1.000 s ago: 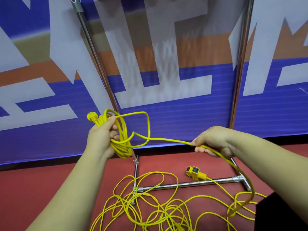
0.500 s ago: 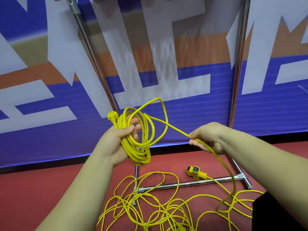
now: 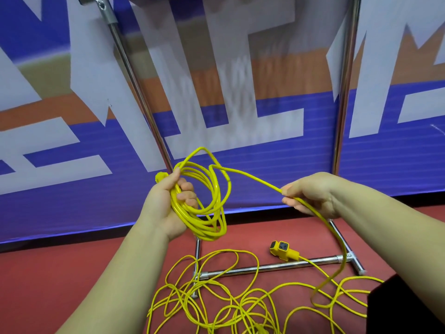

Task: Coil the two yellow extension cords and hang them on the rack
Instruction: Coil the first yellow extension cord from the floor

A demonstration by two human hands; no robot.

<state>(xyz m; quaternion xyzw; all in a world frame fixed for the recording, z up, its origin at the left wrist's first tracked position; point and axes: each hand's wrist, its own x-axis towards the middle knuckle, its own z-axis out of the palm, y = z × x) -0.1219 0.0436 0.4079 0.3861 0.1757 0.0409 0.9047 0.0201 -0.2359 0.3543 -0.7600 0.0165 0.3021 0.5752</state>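
Few loops (image 3: 209, 229) are gripped in our left hand (image 3: 166, 206), right hand (image 3: 313, 192) pinching the cord (image 3: 252, 180); most lies uncoiled on the floor (image 3: 60, 273).

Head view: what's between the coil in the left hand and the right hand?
One strand of yellow cord spans the air from the coil to the right hand, which pinches it. Nothing else in that gap, per the head view.

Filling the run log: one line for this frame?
phase: coiling | left hand: holds coil | right hand: pinches strand | floor: loose cord, socket, rack base
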